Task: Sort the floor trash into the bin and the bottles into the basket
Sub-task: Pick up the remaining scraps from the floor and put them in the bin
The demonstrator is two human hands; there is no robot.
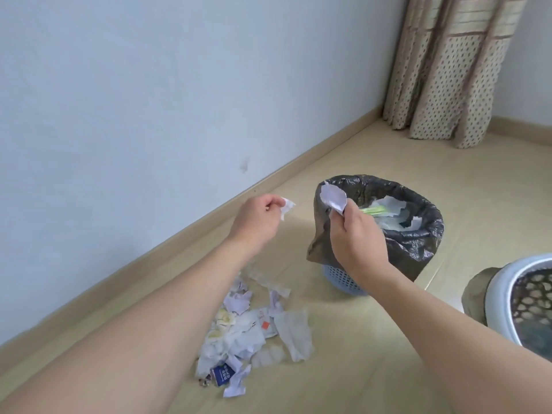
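White paper scrap [333, 196] pinched in my right hand [357, 237], right over the near rim of the black-lined bin [418, 234]. My left hand [257, 222] pinches a smaller scrap [286, 206], beside the bin. Below my left forearm lies the trash pile [254, 330]; the basket [501, 294] sits right of my right forearm.

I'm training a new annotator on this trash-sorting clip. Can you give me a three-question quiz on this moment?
1. True or false: both hands hold paper scraps.
2. Where is the right hand? A) over the floor pile B) at the bin's rim C) inside the basket
3. Fill in: the bin is lined with a dark plastic ____.

Key:
1. True; the left hand pinches a small scrap, the right a larger scrap.
2. B
3. bag; the pile lies on the floor, the basket at right.
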